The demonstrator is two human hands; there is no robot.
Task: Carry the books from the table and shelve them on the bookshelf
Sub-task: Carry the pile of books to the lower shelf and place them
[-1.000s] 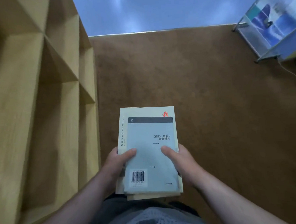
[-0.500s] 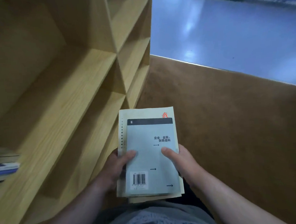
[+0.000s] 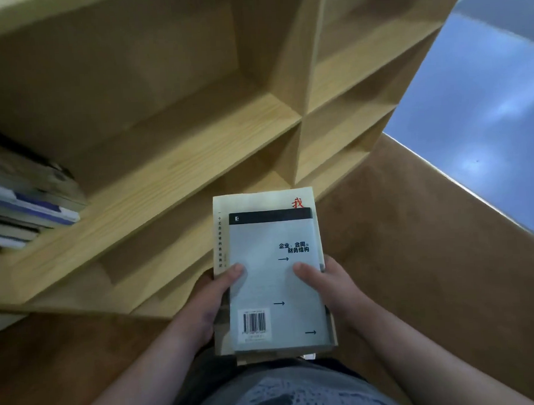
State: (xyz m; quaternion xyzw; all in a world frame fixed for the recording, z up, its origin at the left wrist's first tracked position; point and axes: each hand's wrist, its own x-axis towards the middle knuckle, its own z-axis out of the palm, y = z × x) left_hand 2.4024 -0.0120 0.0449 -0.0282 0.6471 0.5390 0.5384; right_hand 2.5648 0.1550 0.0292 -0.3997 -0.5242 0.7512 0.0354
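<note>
I carry a small stack of books (image 3: 273, 282) flat in front of my waist. On top lies a pale grey-blue book with a black band and a barcode, over a larger cream book with a red character. My left hand (image 3: 212, 298) grips the stack's left edge with its thumb on the top cover. My right hand (image 3: 329, 285) grips the right edge the same way. The wooden bookshelf (image 3: 171, 176) fills the upper left, its middle board just beyond the stack's far end.
Several books (image 3: 21, 209) lean together at the left end of the shelf. The compartments to their right hold nothing. Brown carpet (image 3: 416, 241) lies under me and to the right. A shiny blue floor (image 3: 487, 113) starts past the carpet's edge.
The view has swung left toward the bookshelf, which now fills most of the frame. More shelved books show at the left. My grip on the stack is unchanged.
</note>
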